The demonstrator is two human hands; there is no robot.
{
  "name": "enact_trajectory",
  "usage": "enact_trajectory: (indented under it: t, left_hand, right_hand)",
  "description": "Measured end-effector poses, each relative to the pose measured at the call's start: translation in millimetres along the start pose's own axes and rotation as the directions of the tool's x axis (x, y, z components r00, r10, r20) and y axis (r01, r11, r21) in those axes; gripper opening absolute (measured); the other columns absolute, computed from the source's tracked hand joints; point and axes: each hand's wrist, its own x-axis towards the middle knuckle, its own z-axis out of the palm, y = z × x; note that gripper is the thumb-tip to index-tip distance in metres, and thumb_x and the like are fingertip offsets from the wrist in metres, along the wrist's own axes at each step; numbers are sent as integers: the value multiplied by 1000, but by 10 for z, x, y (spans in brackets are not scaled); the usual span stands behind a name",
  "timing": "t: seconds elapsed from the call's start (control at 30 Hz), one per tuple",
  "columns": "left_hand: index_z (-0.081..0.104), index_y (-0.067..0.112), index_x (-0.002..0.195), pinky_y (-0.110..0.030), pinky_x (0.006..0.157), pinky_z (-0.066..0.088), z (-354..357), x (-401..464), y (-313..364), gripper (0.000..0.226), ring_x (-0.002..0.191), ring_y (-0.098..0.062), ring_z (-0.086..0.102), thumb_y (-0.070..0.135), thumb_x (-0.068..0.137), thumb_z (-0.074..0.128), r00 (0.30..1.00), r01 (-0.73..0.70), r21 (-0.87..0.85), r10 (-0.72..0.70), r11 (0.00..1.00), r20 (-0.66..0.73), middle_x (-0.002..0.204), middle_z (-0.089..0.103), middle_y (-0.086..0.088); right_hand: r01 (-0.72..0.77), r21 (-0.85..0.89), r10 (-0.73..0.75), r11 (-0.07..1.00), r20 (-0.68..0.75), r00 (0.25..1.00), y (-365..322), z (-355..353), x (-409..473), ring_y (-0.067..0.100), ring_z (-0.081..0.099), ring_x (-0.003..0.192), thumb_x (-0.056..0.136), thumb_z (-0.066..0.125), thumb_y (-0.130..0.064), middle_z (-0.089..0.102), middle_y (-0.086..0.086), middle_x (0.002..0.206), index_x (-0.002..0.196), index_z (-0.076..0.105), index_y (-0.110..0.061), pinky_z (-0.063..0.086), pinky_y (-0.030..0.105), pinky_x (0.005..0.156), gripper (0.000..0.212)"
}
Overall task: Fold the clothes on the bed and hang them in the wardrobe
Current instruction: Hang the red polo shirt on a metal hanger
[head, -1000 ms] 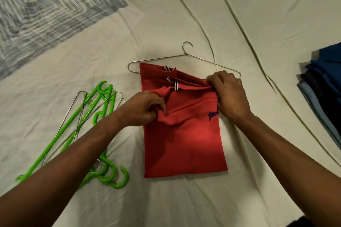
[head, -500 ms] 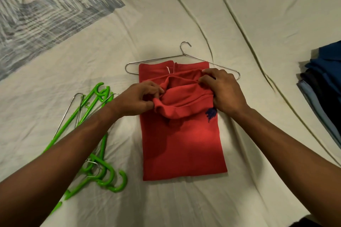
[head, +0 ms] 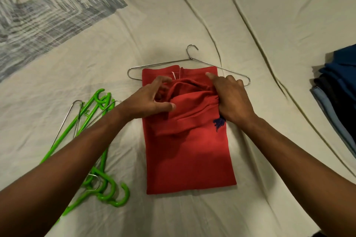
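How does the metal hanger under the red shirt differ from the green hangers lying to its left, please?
The metal hanger is thin silver wire; the green hangers are thicker and bright green. It lies alone, partly covered by the red shirt; they lie uncovered in a tangled pile. All rest flat on the bed sheet.

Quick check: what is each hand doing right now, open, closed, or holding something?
Left hand: fingers curled around the folded top of the red shirt, pinching it.
Right hand: gripping the same fold, index finger extended.

We find no legible text; the red shirt (head: pixel 189 156) bears only a small dark blue embroidered emblem (head: pixel 218 123), wordless.
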Motion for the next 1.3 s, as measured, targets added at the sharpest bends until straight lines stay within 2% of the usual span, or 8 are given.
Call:
enact_trajectory:
  t: [0.13,0.27,0.47,0.7,0.8,0.9,1.1,1.3]
  left_hand:
    - [47,29,140,-44,107,43,65,-14,-80,85,124,-16,48,72,67,59,962,-26,227,85,973,-258,133,50,3]
    - [33,31,149,-46,110,28,75,0,-102,103,136,-19,33,87,63,46,984,19,413,56,911,-170,147,41,4]
    - [60,26,114,-38,85,30,121,-34,-167,74,96,-19,46,85,74,42,933,-168,741,348,651,-95,97,52,5]
    - [68,13,82,-39,69,45,-72,308,-47,50,74,-22,57,51,97,39,895,-91,352,232,932,-382,74,56,-2]
    - [67,15,104,-42,81,46,-298,629,-149,25,98,-33,58,29,92,50,810,147,428,140,892,-570,96,62,-11]
    - [60,15,120,-48,90,45,-487,820,-225,30,115,-39,49,23,90,61,887,307,541,-30,783,-461,116,57,-18]
    - [59,13,111,-44,80,46,-588,917,-194,19,106,-41,56,22,95,56,963,218,698,-33,682,-269,113,58,-19]
    - [56,11,103,-45,73,41,-598,778,-222,11,90,-42,56,10,94,50,836,169,581,197,796,-512,96,59,-19]
  right_hand:
    - [45,42,-43,998,-45,998,-24,0,-61,29,51,89,77,70,-4,61,4,97,104,68,-20,27,36,74,32]
    - [12,148,0,989,-87,996,-68,7,-111,24,49,94,74,67,-3,57,0,98,94,60,-19,30,35,77,27]
    - [39,131,-33,991,-48,998,-59,-11,-101,25,51,87,69,66,2,56,-2,94,97,54,-19,37,39,77,38]
    - [137,28,-138,990,22,990,-18,-12,-47,25,48,93,77,73,-12,55,1,99,120,64,-27,36,38,78,45]
    - [147,33,-148,989,0,989,-13,6,-58,25,49,93,77,73,-8,55,1,98,113,67,-26,36,38,77,41]
    - [136,42,-136,990,-11,991,-19,34,-77,27,51,94,73,73,-3,57,2,101,111,68,-24,38,39,76,44]
    - [170,79,-170,982,-8,985,-8,18,-80,29,54,105,72,69,-3,63,1,111,112,68,-21,35,38,81,44]
    - [197,69,-197,978,-8,980,10,8,-114,28,53,109,79,70,-8,65,-1,117,114,69,-21,34,38,84,37]
